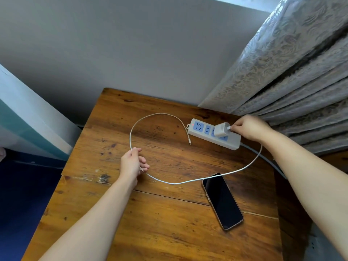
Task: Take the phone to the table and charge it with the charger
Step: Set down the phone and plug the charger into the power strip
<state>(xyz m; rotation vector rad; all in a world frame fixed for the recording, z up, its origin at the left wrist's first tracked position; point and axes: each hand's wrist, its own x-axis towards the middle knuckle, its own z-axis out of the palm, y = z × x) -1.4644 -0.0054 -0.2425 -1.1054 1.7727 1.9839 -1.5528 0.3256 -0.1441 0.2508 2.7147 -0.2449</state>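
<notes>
Wood counter (169, 232) – worn planks, dark knots, a seam running across. Grey wall behind it, pale blue-white panel leaning at far left over a dark blue floor, patterned grey curtain (301, 72) in folds at right.

Left hand (132, 163): fingers pinched closed on the cable (188, 182), one white cable. From the hand it arcs up and round to a free connector (189, 142) lying on the wood just left of the strip. The other way it sags along the counter, crosses the phone's top edge, loops up towards the charger.

One phone (222, 201) – flat on the counter, screen up and dark, right of centre, not plugged in.

One strip (213, 133), white with blue sockets, red light lit at its left end. One charger (222, 129) seated in it. Right hand (250, 128): fingers closed on the cable plug at the charger's face.
</notes>
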